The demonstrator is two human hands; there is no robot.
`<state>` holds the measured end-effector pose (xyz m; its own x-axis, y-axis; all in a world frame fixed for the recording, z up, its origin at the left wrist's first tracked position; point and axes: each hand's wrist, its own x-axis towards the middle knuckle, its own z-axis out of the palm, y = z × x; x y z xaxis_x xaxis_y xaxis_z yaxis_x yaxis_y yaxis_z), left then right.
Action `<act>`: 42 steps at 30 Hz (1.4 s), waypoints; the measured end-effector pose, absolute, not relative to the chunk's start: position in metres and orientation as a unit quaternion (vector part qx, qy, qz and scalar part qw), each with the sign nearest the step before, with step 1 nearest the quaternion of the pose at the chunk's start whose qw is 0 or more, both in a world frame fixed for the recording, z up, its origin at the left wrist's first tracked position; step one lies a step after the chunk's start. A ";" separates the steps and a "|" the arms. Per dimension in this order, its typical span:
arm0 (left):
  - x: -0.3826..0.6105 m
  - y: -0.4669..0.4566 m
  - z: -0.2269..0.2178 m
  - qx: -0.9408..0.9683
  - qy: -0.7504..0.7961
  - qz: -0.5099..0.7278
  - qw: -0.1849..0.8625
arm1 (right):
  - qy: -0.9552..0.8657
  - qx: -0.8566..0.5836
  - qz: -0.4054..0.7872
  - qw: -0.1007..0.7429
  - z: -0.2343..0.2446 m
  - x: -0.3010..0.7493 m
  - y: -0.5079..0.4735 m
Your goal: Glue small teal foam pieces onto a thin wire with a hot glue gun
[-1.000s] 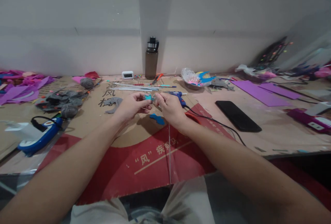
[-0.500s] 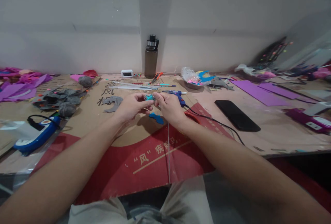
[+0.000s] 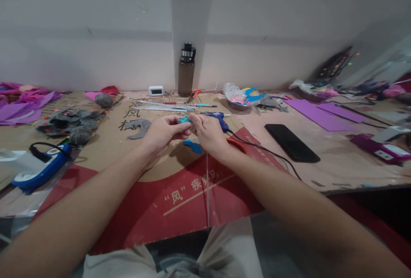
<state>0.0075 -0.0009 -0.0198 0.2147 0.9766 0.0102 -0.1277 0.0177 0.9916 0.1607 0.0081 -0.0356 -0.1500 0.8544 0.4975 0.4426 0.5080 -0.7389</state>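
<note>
My left hand [image 3: 163, 132] and my right hand [image 3: 208, 131] meet above the cardboard sheet, fingers pinched together on a small teal felt piece [image 3: 184, 119] held between them. A blue felt cut-out [image 3: 193, 146] lies on the cardboard just below my hands. A blue glue gun [image 3: 217, 117] rests right behind my right hand, its black cord running off to the right.
A dark water bottle [image 3: 186, 70] stands at the wall, with a small white clock [image 3: 156, 90] beside it. A black phone [image 3: 291, 142] lies to the right, purple sheets [image 3: 316, 114] beyond it. Grey felt scraps [image 3: 72, 124] and another blue glue gun [image 3: 41, 167] lie left. A bowl of scraps [image 3: 239, 96] sits behind.
My hands stay pinched on the teal piece, fingers shifting slightly. The view has drifted a little; nothing on the table has moved.
</note>
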 end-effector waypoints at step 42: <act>0.006 0.002 -0.019 0.471 0.336 0.510 0.637 | -0.720 -0.397 0.205 0.531 -0.028 0.161 0.007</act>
